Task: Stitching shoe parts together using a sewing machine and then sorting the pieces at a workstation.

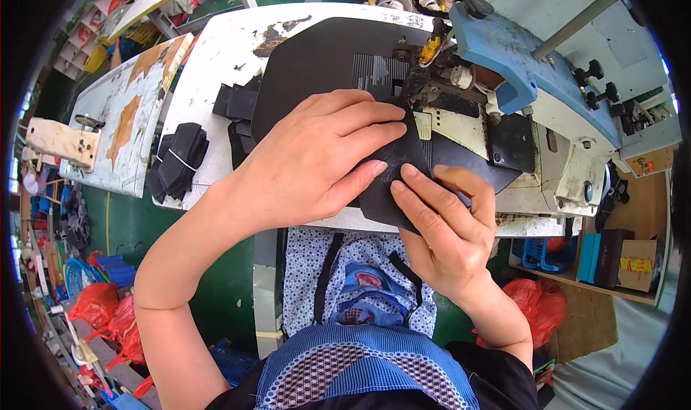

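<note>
My left hand (317, 158) lies flat, fingers spread, on a black piece of material (392, 169) resting on the bed of a sewing machine (533, 100). My right hand (446, 226) pinches the near edge of the same black piece between thumb and fingers at the table's front edge. The piece's far end reaches under the machine's needle area (421, 86), which is partly hidden by the mechanism. Under both hands sits a large black mat (317, 57) on the white table.
Stacks of black cut pieces (180, 158) lie on the white table (216, 64) at the left. A second worn table (129, 115) stands further left. Red bags (108, 309) and blue baskets (540, 251) sit on the green floor. A shelf with boxes (619, 259) is at the right.
</note>
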A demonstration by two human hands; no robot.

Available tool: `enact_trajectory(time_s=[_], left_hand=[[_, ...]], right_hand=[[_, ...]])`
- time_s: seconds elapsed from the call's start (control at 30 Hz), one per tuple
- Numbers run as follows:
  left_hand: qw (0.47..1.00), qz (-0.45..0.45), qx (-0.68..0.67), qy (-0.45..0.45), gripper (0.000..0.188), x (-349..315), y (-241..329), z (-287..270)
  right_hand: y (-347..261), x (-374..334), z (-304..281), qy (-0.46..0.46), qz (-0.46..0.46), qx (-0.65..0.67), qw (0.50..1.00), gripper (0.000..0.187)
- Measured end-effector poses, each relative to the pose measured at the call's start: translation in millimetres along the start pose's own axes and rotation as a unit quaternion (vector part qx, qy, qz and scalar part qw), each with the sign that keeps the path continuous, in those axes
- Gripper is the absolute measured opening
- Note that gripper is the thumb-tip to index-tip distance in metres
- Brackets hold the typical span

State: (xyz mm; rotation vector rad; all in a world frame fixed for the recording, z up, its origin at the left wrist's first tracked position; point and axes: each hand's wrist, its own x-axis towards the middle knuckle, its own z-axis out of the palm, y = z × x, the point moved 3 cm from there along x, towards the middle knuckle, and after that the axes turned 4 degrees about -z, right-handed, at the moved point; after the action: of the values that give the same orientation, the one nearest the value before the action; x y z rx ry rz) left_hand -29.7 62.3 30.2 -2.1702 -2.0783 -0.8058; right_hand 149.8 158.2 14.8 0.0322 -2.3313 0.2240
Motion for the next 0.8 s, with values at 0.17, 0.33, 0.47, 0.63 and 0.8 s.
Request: enact_trajectory(time_s=[0.17,0.33,0.47,0.63,0.8], left_hand=[[1.000,-0.003,0.004,0.015,0.039,-1,1,1],[1.000,-0.012,0.004,0.018,0.037,1,-3,2],[0.999,0.003,0.019,0.027,0.034,5,-10,0],[1.000,-0.025,-0.011,0.010,0.037,6,-17,-3],[1.000,-0.019,-0.004,-0.005,0.042,11,-33,-4]], right_hand=[[6,-7,6,-0.009,0.003,0.025,1.000,0.050],[10,-3,6,-0.017,0.001,0.033,0.999,0.047],[16,-1,7,-0.021,-0.008,0.028,0.999,0.045],[14,6,12,-0.026,-0.010,0.029,0.999,0.045],[10,11,21,-0.021,-0.016,0.020,0.999,0.047]])
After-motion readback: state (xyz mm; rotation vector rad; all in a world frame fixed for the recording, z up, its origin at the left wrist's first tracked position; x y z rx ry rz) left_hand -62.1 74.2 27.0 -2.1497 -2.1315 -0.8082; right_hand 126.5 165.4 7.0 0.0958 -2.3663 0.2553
